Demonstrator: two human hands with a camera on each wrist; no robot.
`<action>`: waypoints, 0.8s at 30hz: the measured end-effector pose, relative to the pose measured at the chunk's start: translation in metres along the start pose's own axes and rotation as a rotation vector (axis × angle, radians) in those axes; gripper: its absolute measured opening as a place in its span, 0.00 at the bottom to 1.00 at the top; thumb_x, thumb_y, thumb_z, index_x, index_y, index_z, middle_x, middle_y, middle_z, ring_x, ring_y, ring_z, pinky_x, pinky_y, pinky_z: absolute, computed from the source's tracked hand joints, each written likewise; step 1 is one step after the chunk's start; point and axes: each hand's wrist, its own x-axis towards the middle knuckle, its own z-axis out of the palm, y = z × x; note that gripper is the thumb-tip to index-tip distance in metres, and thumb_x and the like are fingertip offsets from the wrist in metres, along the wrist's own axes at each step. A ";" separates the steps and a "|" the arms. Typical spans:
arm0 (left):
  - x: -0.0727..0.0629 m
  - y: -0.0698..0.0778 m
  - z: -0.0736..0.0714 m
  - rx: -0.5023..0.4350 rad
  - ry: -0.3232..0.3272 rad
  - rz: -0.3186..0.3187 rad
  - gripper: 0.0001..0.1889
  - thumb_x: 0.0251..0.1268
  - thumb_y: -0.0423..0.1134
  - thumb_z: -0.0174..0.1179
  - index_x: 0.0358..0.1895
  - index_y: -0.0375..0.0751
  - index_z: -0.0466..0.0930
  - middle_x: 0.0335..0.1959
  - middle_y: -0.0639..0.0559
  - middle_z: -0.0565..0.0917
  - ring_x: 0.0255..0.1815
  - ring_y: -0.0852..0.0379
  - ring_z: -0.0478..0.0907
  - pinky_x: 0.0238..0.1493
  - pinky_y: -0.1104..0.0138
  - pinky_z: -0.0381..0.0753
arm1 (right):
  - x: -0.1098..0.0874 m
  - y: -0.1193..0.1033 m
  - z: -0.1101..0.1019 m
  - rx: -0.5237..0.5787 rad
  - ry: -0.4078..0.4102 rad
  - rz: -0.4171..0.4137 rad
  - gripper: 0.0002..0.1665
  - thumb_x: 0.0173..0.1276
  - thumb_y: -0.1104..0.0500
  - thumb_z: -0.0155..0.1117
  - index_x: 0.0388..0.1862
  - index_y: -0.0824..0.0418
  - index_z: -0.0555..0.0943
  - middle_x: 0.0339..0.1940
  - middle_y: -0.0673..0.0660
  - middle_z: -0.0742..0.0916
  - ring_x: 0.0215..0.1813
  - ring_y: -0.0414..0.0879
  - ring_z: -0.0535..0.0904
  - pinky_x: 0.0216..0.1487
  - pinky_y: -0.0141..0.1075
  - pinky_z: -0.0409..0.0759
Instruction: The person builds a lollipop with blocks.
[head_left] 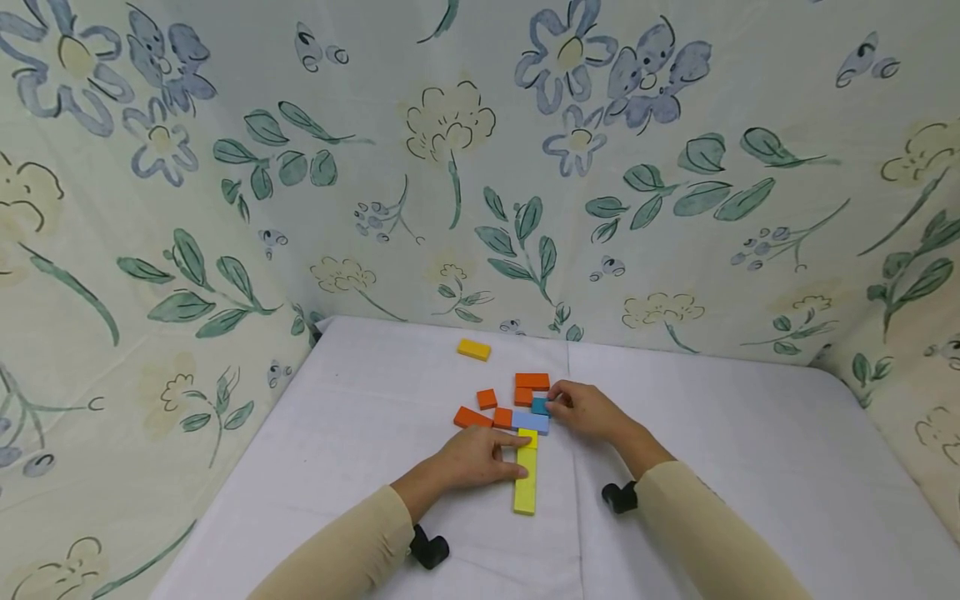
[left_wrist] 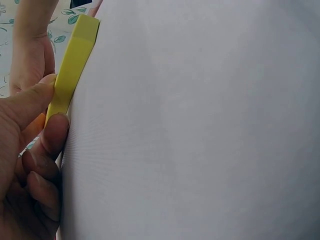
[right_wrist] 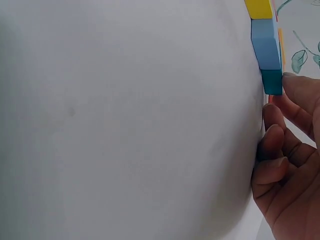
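Observation:
My left hand (head_left: 472, 457) rests its index finger and thumb on two yellow blocks: a small yellow block (head_left: 532, 434) and a long yellow block (head_left: 526, 497) in line below it. In the left wrist view that hand's thumb touches the yellow block's (left_wrist: 75, 60) side. My right hand (head_left: 588, 408) holds the right end of a small teal block (head_left: 539, 406) with thumb and index finger; its other fingers are curled. The teal block sits against a light blue block (head_left: 530, 422), which lies across the top of the yellow ones.
Orange blocks lie around the teal one: a long block (head_left: 532, 381), a square (head_left: 522, 397), another square (head_left: 502, 417), a loose square (head_left: 487, 399) and a slanted block (head_left: 472, 417). Farther back is a yellow-orange block (head_left: 474, 349). A white cloth (head_left: 712, 433) covers the table; floral fabric (head_left: 450, 167) hangs behind.

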 end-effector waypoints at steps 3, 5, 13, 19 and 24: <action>-0.001 0.001 -0.001 -0.001 -0.003 0.000 0.28 0.60 0.62 0.70 0.66 0.70 0.79 0.18 0.59 0.74 0.23 0.63 0.72 0.26 0.71 0.66 | 0.000 -0.004 0.001 -0.001 -0.002 -0.002 0.10 0.75 0.50 0.63 0.50 0.51 0.80 0.34 0.52 0.82 0.38 0.45 0.75 0.41 0.36 0.75; -0.001 0.001 -0.001 -0.001 -0.005 0.000 0.28 0.60 0.62 0.70 0.66 0.70 0.79 0.17 0.59 0.74 0.23 0.63 0.72 0.26 0.71 0.65 | 0.001 -0.007 0.001 -0.006 -0.004 -0.005 0.09 0.75 0.51 0.63 0.50 0.51 0.80 0.35 0.51 0.82 0.39 0.46 0.76 0.42 0.37 0.76; -0.001 0.001 -0.002 -0.005 -0.007 0.007 0.28 0.60 0.62 0.69 0.66 0.69 0.80 0.16 0.59 0.73 0.22 0.63 0.71 0.26 0.71 0.64 | 0.003 -0.015 0.004 -0.021 0.000 -0.041 0.10 0.76 0.51 0.63 0.50 0.52 0.81 0.35 0.51 0.83 0.38 0.45 0.76 0.42 0.37 0.76; 0.000 -0.001 -0.001 0.003 0.000 0.023 0.28 0.60 0.62 0.69 0.65 0.69 0.80 0.16 0.60 0.73 0.22 0.64 0.71 0.26 0.71 0.65 | 0.007 -0.020 0.008 -0.038 0.007 -0.052 0.10 0.76 0.50 0.63 0.50 0.52 0.82 0.34 0.51 0.82 0.37 0.44 0.76 0.41 0.36 0.76; 0.000 0.000 -0.001 0.006 0.006 0.029 0.28 0.60 0.62 0.69 0.65 0.68 0.80 0.16 0.60 0.74 0.22 0.64 0.71 0.26 0.71 0.65 | 0.009 -0.023 0.009 -0.034 0.000 -0.043 0.10 0.76 0.50 0.63 0.50 0.51 0.81 0.35 0.51 0.82 0.38 0.45 0.76 0.40 0.36 0.75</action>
